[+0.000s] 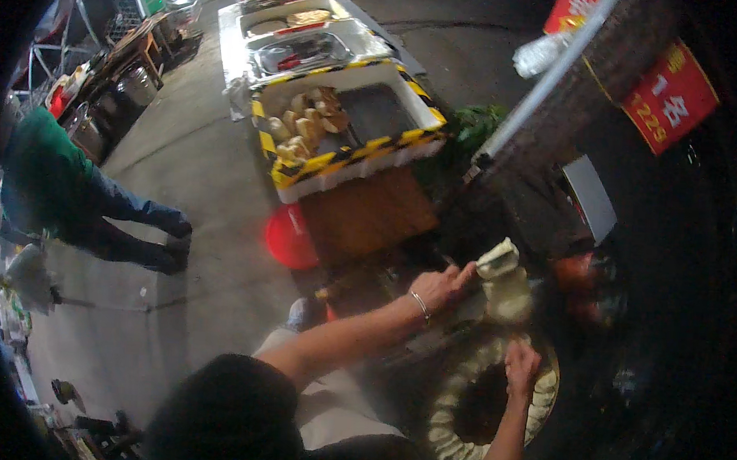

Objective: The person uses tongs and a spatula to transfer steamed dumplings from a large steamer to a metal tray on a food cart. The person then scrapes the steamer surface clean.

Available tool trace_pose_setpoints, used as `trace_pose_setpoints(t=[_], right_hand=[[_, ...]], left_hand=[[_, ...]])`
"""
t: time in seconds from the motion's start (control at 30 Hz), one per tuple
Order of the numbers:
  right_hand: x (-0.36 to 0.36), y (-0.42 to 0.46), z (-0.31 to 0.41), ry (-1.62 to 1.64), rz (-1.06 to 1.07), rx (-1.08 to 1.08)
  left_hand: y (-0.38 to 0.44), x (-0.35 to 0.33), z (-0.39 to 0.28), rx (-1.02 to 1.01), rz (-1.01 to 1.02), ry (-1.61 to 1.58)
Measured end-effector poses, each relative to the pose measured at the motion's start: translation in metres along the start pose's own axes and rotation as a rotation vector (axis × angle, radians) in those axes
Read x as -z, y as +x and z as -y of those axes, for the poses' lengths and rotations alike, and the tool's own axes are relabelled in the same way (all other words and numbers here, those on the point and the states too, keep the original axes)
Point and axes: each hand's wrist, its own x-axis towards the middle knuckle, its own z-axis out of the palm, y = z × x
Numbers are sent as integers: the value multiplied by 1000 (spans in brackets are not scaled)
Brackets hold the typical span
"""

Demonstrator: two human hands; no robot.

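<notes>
My left hand (443,287), with a metal bracelet at the wrist, reaches out to the right, its fingertips closed at the edge of a pale, folded piece that looks like dough (498,260). Just below that piece lies a broader pale mass (508,298), blurred, also dough-like. Nearer to me, my right hand (523,362) is over the far right part of a round pan (558,366), its fingers bent; whether it grips anything is unclear. Pale folded pieces like dumplings (455,443) form a ring inside the pan around its dark middle.
A foam box edged with yellow-black tape (353,155) holds browned bread-like pieces (305,125). More food trays (302,48) stand behind it. A red round object (291,236) is beside a brown board (369,214). A metal pole (547,83) slants at right. Another person (50,173) stands left.
</notes>
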Motion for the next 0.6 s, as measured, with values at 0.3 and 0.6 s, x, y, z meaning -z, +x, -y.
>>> trace_pose_setpoints(t=[0.3, 0.6], right_hand=[[-244, 122, 206, 270, 199, 3], [-426, 186, 267, 409, 287, -35]], left_hand=[[-14, 173, 246, 156, -330, 150], [-21, 238, 418, 228, -349, 139]])
